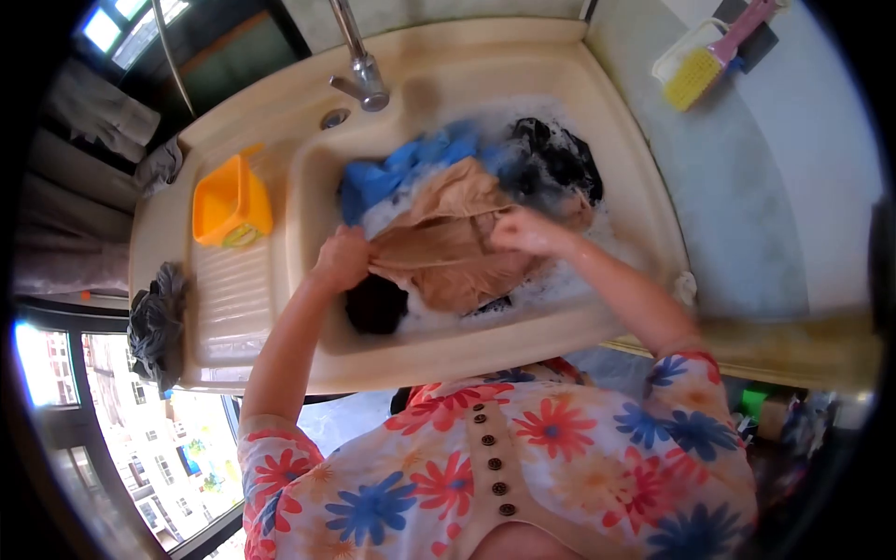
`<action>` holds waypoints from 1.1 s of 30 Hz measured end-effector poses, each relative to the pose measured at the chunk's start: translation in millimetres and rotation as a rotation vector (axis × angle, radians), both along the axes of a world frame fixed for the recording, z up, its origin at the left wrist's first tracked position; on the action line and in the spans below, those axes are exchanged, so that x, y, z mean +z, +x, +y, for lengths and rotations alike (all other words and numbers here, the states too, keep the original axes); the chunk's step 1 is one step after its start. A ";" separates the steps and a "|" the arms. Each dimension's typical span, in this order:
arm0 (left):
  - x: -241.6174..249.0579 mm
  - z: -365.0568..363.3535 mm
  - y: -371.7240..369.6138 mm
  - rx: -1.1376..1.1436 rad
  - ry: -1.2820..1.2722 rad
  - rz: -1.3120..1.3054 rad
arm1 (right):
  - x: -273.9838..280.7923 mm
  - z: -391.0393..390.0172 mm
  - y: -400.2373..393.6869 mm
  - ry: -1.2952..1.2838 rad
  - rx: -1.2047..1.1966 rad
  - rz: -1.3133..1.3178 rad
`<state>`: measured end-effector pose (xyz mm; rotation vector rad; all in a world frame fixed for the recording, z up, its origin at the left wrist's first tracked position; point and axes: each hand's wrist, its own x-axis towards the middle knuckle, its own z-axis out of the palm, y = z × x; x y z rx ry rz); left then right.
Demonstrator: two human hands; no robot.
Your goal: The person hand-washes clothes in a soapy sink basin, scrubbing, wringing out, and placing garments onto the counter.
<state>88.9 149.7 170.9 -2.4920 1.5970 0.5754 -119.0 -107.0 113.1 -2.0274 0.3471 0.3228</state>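
A wet tan garment [448, 243] is spread across the soapy water in the sink basin [523, 338]. My left hand [344, 257] is closed on its left edge, near the basin's left wall. Farther right, my right hand [523, 231] grips the same garment with curled fingers. Blue cloth [397, 177] floats behind it, partly under suds. A black garment [555, 159] lies at the back right of the basin. Below my left hand there is a dark piece of cloth [376, 305], half sunk in the water.
A metal faucet [364, 84] rises behind the basin. On the ribbed washboard [231, 303] side stands a yellow container [233, 203]. Grey cloth [157, 327] hangs over the left edge. A yellow-bristled brush [700, 75] is on the right wall. Windows are at the lower left.
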 end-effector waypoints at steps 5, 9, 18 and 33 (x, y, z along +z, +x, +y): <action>-3.8 -2.9 4.0 0.366 -0.040 0.446 | 5.4 -13.7 16.7 -0.589 -0.259 -0.001; 1.8 -10.2 -24.7 0.362 -0.100 0.427 | 14.8 -4.3 34.3 -0.718 -0.076 0.036; 5.8 -18.3 -42.8 -0.042 0.003 0.273 | 15.0 5.2 54.9 -0.595 -0.374 0.110; 265.7 9.6 62.3 -0.215 -0.701 -0.547 | 364.4 -50.7 27.0 -0.547 -0.655 -0.698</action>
